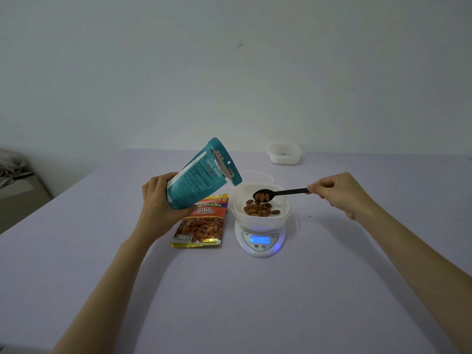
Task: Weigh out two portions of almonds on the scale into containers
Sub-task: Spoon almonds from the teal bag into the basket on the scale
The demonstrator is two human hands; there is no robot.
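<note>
The left hand (163,200) grips the tilted teal pouch (201,175) beside the right hand (337,192), which pinches a loaded spoon (275,194) over the container (258,215) so the almonds (259,209) register on the scale (260,241).

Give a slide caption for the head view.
Left hand tilts pouch; right hand holds spoon of almonds above container on scale.

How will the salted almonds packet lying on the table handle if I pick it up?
The salted almonds packet looks like glossy film, so it is probably floppy and a bit slippery. It lies flat, so it is likely light and unlikely to roll.
</note>
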